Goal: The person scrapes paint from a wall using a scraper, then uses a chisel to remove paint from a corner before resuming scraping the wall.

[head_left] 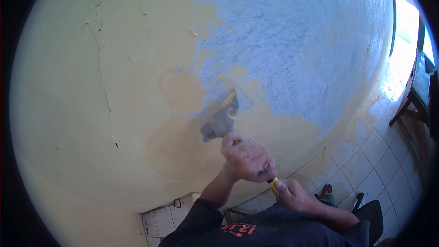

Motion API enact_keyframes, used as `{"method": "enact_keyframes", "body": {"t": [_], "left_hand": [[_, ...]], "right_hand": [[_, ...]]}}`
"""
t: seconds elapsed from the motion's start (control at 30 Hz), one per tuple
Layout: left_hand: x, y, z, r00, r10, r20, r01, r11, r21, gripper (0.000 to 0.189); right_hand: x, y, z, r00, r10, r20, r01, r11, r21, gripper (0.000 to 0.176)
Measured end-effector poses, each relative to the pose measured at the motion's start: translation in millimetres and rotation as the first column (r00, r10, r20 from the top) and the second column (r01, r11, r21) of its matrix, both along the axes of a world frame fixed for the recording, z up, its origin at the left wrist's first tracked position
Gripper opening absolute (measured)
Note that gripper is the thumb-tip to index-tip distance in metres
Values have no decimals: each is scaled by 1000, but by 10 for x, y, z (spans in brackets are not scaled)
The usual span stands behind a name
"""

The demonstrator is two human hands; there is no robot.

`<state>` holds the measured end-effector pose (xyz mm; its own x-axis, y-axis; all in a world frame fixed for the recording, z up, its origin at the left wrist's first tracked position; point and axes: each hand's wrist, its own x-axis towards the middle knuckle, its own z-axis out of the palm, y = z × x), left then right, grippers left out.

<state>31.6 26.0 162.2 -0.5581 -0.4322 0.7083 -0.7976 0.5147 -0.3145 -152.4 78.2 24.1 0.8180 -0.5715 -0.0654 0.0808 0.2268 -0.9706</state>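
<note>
The left hand (247, 158) has its fingers closed tightly around the upper part of the scraper (222, 120), just below the metal blade. The right hand (292, 195) is at 4 o'clock from the left one, very near it. Its fingers are also closed and grip the yellow end of the handle (273, 184). Both hands are dusty.

The scraper goes from the hands toward 11 o'clock. Its wide grey blade lies with its far edge against the wall (137, 64), a little below the centre of the view. The blade touches the wall where cream paint meets a bare blue patch (292, 45).

This blue patch spreads from the blade toward 1 o'clock and fills the upper right part of the wall. Around the blade, small islands of cream paint are inside the blue. Toward 9 and 10 o'clock from the hands the wall is cream, and a thin crack (103, 68) runs down it.

At 6 o'clock from the hands are the person's forearms and a dark shirt (274, 231) with red print. At 3 to 4 o'clock is a tiled floor (370, 155), dusty along the foot of the wall. A foot in a sandal (326, 190) stands on it, with a dark chair (371, 212) just beside. Wooden furniture (414, 98) stands at the far right, in bright light.
</note>
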Motion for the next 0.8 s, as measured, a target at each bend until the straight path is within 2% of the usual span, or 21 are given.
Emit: {"method": "enact_keyframes", "body": {"t": [0.03, 0.1, 0.3, 0.5, 0.6, 0.67, 0.73, 0.8], "left_hand": [[-5, 4, -52, 1000, -4, -7, 4, 1000, 17, 22], [-4, 46, -161, 1000, -7, -20, 8, 998, 55, 23], [70, 216, -367, 998, 4, -59, 4, 991, 136, 24], [101, 214, -202, 996, 19, -82, -8, 992, 128, 24], [124, 117, 27, 999, 20, -33, -19, 999, 39, 23], [120, 62, 141, 999, 37, -9, -38, 995, -90, 21], [56, 133, 123, 999, 34, -4, -34, 997, -63, 21], [8, 208, 68, 999, 33, -3, -33, 999, -16, 22]], "right_hand": [[-19, 31, -82, 1000, 0, -3, 0, 1000, 3, 61], [-30, 68, -190, 995, 91, -34, -83, 978, 191, 56], [128, 58, -268, 986, 165, 28, -167, 964, 207, 57], [166, -46, 43, 992, 122, 26, -125, 984, 128, 58], [172, -212, 316, 991, 131, -30, -128, 988, 82, 58], [182, -262, 454, 996, 90, -25, -89, 995, 43, 57], [144, -234, 473, 999, 50, -11, -50, 999, 5, 57], [71, -171, 393, 996, 46, -77, -50, 997, -56, 56]]}}
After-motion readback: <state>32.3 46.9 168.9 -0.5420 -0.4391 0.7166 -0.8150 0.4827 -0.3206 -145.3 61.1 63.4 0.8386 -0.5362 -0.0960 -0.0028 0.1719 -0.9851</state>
